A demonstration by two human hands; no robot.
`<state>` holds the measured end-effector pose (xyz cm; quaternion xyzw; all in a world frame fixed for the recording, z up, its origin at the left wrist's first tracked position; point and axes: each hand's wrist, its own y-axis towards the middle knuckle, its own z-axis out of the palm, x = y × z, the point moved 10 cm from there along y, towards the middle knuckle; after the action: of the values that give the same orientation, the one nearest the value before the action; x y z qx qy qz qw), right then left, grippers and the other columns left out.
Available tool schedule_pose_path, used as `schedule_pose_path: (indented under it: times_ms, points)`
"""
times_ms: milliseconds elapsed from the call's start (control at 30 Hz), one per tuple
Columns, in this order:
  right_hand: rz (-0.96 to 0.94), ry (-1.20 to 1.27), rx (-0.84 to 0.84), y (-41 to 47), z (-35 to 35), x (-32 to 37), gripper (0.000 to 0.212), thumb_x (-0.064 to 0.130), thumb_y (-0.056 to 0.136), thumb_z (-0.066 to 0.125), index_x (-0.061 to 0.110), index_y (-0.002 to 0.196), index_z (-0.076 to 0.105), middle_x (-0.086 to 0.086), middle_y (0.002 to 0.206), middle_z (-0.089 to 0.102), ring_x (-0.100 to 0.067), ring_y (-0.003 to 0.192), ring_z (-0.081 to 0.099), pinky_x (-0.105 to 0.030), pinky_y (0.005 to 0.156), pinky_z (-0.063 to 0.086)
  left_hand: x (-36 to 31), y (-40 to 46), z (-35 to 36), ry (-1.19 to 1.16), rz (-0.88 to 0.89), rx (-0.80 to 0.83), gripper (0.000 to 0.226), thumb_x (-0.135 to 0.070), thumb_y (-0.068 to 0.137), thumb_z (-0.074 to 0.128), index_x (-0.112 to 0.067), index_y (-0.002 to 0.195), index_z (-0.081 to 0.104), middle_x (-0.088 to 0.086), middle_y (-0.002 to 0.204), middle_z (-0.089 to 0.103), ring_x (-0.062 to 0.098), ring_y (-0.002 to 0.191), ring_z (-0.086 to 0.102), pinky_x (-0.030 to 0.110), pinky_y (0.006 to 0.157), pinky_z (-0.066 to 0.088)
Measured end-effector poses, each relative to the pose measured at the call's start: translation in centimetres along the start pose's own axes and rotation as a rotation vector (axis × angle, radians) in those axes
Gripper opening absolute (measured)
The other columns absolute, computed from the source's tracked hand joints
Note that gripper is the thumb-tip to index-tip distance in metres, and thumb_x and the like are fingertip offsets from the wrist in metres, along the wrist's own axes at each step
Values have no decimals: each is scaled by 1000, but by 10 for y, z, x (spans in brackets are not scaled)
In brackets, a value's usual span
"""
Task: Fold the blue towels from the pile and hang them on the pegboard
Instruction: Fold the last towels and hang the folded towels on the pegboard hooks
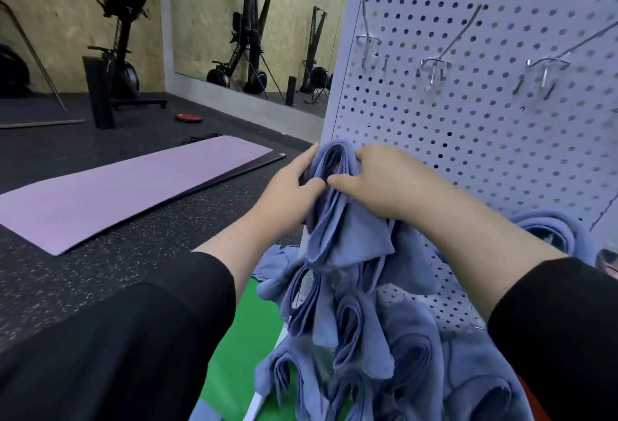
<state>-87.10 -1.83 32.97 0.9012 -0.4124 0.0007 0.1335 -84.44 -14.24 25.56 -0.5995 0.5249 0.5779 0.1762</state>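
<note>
A folded blue towel (pixel 347 230) hangs against the lower left part of the grey pegboard (pixel 485 139). My left hand (pixel 294 183) grips its folded top from the left, and my right hand (pixel 378 176) grips the same top from the right, fingers curled over the fabric. Several more folded blue towels (pixel 354 330) hang in rows below it on the board. Another blue towel (pixel 551 230) hangs to the right, partly hidden by my right forearm. Whatever the held towel's top sits on is hidden by my hands.
Three bare metal hooks (pixel 431 67) stick out of the pegboard's upper part. A purple exercise mat (pixel 127 193) lies on the dark floor at left. A green surface (pixel 247 330) shows below the board. Gym machines (pixel 117 36) and a wall mirror (pixel 254 19) stand at the back.
</note>
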Motion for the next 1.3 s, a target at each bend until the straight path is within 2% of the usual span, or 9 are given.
schedule_pose_path:
  times_ms: [200, 367, 500, 600, 800, 900, 1000, 1133, 1300]
  points:
    - [56, -35, -7, -11, 7, -3, 46, 61, 95, 51, 17, 109, 59, -5, 104, 67, -31, 97, 60, -49, 95, 49, 0, -24, -8, -195, -58, -13, 52, -21, 99, 48, -28, 150, 47, -13, 145, 55, 1, 131, 50, 32, 116, 38]
    - [99, -80, -96, -29, -7, 0, 41, 58, 99, 48, 18, 93, 44, 3, 74, 44, -28, 86, 48, -56, 104, 42, -5, -49, -30, -100, -66, -76, 47, -32, 106, 48, -24, 153, 43, -8, 150, 50, -4, 124, 48, -8, 80, 33]
    - [17, 86, -303, -57, -19, 14, 40, 44, 104, 46, 14, 128, 60, -12, 108, 70, -37, 108, 60, -54, 113, 35, -5, -80, -55, -13, -84, -144, 43, -36, 106, 49, -26, 148, 49, -10, 137, 57, -8, 106, 55, 0, 79, 35]
    - [-49, 206, -370, -78, -7, 26, 45, 35, 104, 48, 15, 143, 52, -10, 141, 60, -33, 128, 53, -53, 116, 32, 7, -111, -72, 67, -128, -195, 38, -36, 105, 50, -26, 141, 56, -11, 126, 62, -9, 99, 58, 2, 74, 37]
    - [60, -17, -295, -91, 17, 4, 24, 26, 106, 38, 12, 117, 55, -13, 128, 58, -34, 124, 52, -58, 122, 12, 25, -141, -54, 164, -149, -96, 36, -33, 103, 53, -26, 138, 58, -8, 125, 65, 8, 113, 60, 28, 101, 47]
    - [-36, -170, -263, -93, 24, 20, 13, 19, 105, 41, 15, 96, 49, -5, 105, 58, -29, 128, 48, -60, 121, 9, 17, -132, -23, 157, -111, -2, 49, -39, 101, 53, -27, 148, 49, -4, 144, 58, 11, 132, 53, 37, 114, 40]
    - [-124, -333, -163, -93, 46, 32, 23, 15, 103, 42, 10, 122, 53, -7, 124, 62, -24, 138, 44, -54, 119, 10, 10, -122, 4, 177, -107, 70, 56, -40, 103, 51, -25, 156, 38, -4, 154, 49, 12, 140, 46, 36, 117, 35]
    - [-82, -52, -37, -92, 62, 33, 33, 11, 104, 42, 3, 136, 40, -10, 104, 61, -28, 86, 62, -32, 67, 40, 11, -108, 16, 80, -141, 47, 55, -38, 105, 47, -24, 157, 35, -3, 152, 50, 15, 139, 47, 38, 116, 36]
    - [62, 273, -36, -74, 73, 22, 33, 12, 105, 36, 0, 135, 43, -16, 108, 61, -32, 92, 59, -36, 76, 42, 24, -90, 24, -36, -196, 80, 49, -32, 105, 46, -27, 154, 42, -7, 152, 50, 11, 137, 47, 32, 115, 36]
